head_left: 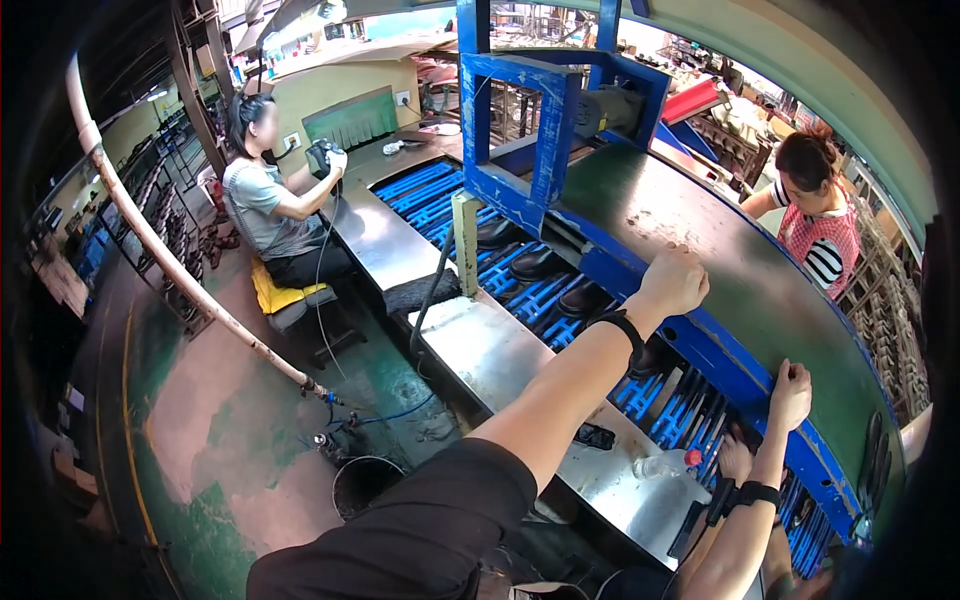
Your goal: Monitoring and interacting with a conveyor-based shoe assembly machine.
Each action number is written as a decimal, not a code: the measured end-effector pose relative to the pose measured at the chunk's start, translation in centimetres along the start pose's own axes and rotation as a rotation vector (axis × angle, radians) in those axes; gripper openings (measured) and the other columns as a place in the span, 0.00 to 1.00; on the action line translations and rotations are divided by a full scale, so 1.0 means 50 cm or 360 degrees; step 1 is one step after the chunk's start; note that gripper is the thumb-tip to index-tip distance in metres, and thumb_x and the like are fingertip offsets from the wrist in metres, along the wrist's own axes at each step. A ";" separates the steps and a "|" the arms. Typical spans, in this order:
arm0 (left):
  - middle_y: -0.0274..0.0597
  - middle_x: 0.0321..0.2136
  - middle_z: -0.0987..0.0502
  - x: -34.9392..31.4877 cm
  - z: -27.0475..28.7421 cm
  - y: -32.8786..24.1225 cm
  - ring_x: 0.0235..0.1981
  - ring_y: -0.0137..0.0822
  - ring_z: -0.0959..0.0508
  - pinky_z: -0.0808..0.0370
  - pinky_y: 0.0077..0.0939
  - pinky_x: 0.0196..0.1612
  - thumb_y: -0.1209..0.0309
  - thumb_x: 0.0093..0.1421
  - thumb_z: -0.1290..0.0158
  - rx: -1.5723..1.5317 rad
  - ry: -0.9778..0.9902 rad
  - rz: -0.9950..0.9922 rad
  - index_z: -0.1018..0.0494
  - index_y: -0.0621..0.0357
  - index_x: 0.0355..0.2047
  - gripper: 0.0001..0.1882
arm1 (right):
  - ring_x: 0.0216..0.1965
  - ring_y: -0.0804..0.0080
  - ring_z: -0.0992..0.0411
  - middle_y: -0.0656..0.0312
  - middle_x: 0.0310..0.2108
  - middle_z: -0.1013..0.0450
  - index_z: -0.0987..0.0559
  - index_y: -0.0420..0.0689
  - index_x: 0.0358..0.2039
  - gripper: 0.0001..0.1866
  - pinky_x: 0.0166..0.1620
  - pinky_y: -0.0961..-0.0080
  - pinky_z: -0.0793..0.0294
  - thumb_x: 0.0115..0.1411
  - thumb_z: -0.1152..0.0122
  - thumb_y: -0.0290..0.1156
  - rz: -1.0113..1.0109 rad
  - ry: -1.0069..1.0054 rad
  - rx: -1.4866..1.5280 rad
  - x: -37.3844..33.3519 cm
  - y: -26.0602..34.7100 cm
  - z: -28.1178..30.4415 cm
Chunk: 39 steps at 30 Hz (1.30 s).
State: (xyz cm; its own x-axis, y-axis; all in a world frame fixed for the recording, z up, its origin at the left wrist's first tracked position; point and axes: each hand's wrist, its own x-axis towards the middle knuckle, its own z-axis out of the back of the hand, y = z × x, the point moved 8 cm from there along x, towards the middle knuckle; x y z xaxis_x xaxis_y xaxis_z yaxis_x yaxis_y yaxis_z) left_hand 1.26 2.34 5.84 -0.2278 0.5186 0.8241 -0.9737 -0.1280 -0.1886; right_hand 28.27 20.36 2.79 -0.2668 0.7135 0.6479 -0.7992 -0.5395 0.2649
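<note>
My left hand [672, 284] is on the upper green belt [610, 190], near its blue frame edge, fingers curled. Farther right, my right hand [790, 395] is closed in a loose fist against the same belt's near edge. Anything inside either hand is hidden from view. Dark bands circle both wrists. Beneath the belt, black shoes [540, 262] sit on a lower conveyor of blue slats [415, 190]. Another hand [735, 456], apparently a co-worker's, reaches over those slats below my right hand.
A metal ledge [480, 345] runs along the slats, holding a clear bottle with a red cap [665, 463] and a small black object [595, 436]. At left, a seated person holds a dark shoe [320, 157]. Another person [822, 215] stands beyond the belt. A bucket [368, 487] is below.
</note>
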 end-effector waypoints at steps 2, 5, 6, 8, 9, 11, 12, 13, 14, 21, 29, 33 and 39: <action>0.45 0.20 0.23 -0.002 0.005 0.004 0.31 0.45 0.22 0.26 0.42 0.43 0.67 0.53 0.48 0.0029 -0.0036 0.0002 0.25 0.59 0.15 0.13 | 0.34 0.53 0.25 0.57 0.33 0.24 0.21 0.43 0.28 0.16 0.37 0.59 0.26 0.61 0.42 0.44 0.0019 -0.0005 -0.0008 -0.002 0.009 0.000; 0.45 0.20 0.23 0.001 -0.003 0.002 0.31 0.45 0.22 0.26 0.42 0.44 0.67 0.53 0.49 0.0022 0.0041 0.0033 0.25 0.59 0.15 0.13 | 0.34 0.53 0.25 0.57 0.33 0.24 0.21 0.43 0.28 0.16 0.37 0.59 0.26 0.61 0.42 0.44 -0.0013 0.0027 0.0002 -0.002 0.007 0.006; 0.45 0.20 0.23 0.003 -0.003 -0.003 0.31 0.45 0.22 0.26 0.42 0.44 0.67 0.53 0.49 0.0013 0.0037 0.0029 0.25 0.59 0.15 0.13 | 0.34 0.53 0.25 0.57 0.33 0.24 0.21 0.43 0.28 0.16 0.37 0.59 0.26 0.61 0.42 0.44 -0.0015 0.0020 -0.0006 -0.001 0.004 0.010; 0.45 0.21 0.23 0.002 0.003 -0.006 0.31 0.45 0.22 0.26 0.42 0.43 0.67 0.53 0.49 0.0011 0.0007 0.0013 0.24 0.59 0.15 0.13 | 0.34 0.54 0.25 0.57 0.32 0.24 0.21 0.43 0.28 0.16 0.37 0.59 0.26 0.61 0.42 0.44 0.0000 0.0000 0.0022 -0.002 0.003 0.011; 0.45 0.21 0.23 0.001 0.005 -0.005 0.31 0.45 0.22 0.26 0.42 0.43 0.67 0.53 0.49 0.0011 0.0007 0.0010 0.24 0.59 0.15 0.13 | 0.34 0.54 0.25 0.57 0.32 0.24 0.21 0.43 0.28 0.16 0.37 0.59 0.26 0.61 0.42 0.44 -0.0002 -0.0002 0.0023 -0.003 0.001 0.007; 0.45 0.21 0.23 -0.003 0.003 -0.001 0.31 0.45 0.22 0.26 0.42 0.44 0.67 0.53 0.49 0.0037 0.0069 0.0029 0.24 0.59 0.16 0.13 | 0.34 0.54 0.25 0.57 0.32 0.24 0.21 0.43 0.28 0.16 0.37 0.58 0.26 0.61 0.42 0.44 0.0049 -0.0038 0.0001 -0.006 0.006 0.007; 0.45 0.21 0.23 -0.005 0.006 0.000 0.31 0.45 0.22 0.26 0.42 0.44 0.67 0.53 0.49 0.0032 0.0070 0.0027 0.24 0.59 0.16 0.13 | 0.34 0.54 0.25 0.57 0.32 0.24 0.21 0.43 0.28 0.16 0.37 0.58 0.26 0.61 0.42 0.44 0.0046 -0.0039 -0.0004 -0.010 0.011 0.009; 0.46 0.21 0.22 -0.007 0.010 0.003 0.31 0.47 0.22 0.26 0.43 0.43 0.66 0.53 0.49 0.0014 0.0051 0.0040 0.24 0.59 0.16 0.13 | 0.34 0.53 0.25 0.57 0.32 0.24 0.21 0.43 0.28 0.16 0.37 0.58 0.26 0.61 0.42 0.44 0.0030 -0.0017 0.0022 -0.013 0.017 0.010; 0.48 0.22 0.22 -0.004 0.014 0.001 0.30 0.48 0.22 0.26 0.44 0.41 0.66 0.53 0.49 -0.0022 0.0026 0.0045 0.24 0.59 0.16 0.14 | 0.34 0.53 0.24 0.56 0.32 0.24 0.21 0.43 0.28 0.16 0.37 0.57 0.26 0.61 0.42 0.44 0.0006 -0.0006 0.0033 -0.011 0.016 0.019; 0.52 0.20 0.23 0.005 0.001 0.002 0.26 0.53 0.22 0.25 0.49 0.35 0.61 0.54 0.48 -0.0058 0.0151 0.0104 0.25 0.59 0.14 0.17 | 0.35 0.52 0.24 0.55 0.31 0.22 0.19 0.44 0.24 0.14 0.39 0.57 0.24 0.55 0.42 0.41 -0.0094 -0.0128 0.0001 -0.017 0.034 0.038; 0.50 0.20 0.23 0.006 -0.003 0.003 0.28 0.49 0.22 0.26 0.45 0.37 0.67 0.54 0.48 -0.0026 0.0048 -0.0189 0.25 0.61 0.15 0.14 | 0.35 0.57 0.24 0.60 0.29 0.22 0.17 0.47 0.24 0.11 0.40 0.59 0.27 0.54 0.39 0.41 -0.0079 -0.0158 0.0039 -0.017 0.051 0.034; 0.49 0.21 0.24 0.008 -0.010 -0.011 0.28 0.50 0.23 0.25 0.45 0.37 0.69 0.54 0.48 -0.0033 0.0003 -0.0199 0.26 0.62 0.16 0.12 | 0.35 0.58 0.24 0.61 0.29 0.22 0.17 0.48 0.24 0.11 0.40 0.59 0.27 0.54 0.39 0.41 -0.0063 -0.0224 0.0002 -0.019 0.036 0.039; 0.49 0.21 0.25 -0.004 -0.010 0.004 0.27 0.51 0.24 0.26 0.45 0.36 0.71 0.54 0.48 -0.0005 0.0036 -0.0222 0.26 0.63 0.18 0.11 | 0.32 0.58 0.25 0.61 0.26 0.24 0.19 0.48 0.21 0.11 0.37 0.60 0.27 0.53 0.38 0.41 -0.0059 -0.0283 0.0011 -0.029 0.048 0.039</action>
State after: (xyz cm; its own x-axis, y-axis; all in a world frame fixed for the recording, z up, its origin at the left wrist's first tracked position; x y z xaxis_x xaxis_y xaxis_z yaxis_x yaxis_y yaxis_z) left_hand 1.12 2.61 5.36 -0.0901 0.5502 0.8301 -0.9959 -0.0508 -0.0745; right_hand 27.78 17.17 3.90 -0.1375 0.6430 0.7534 -0.8030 -0.5178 0.2953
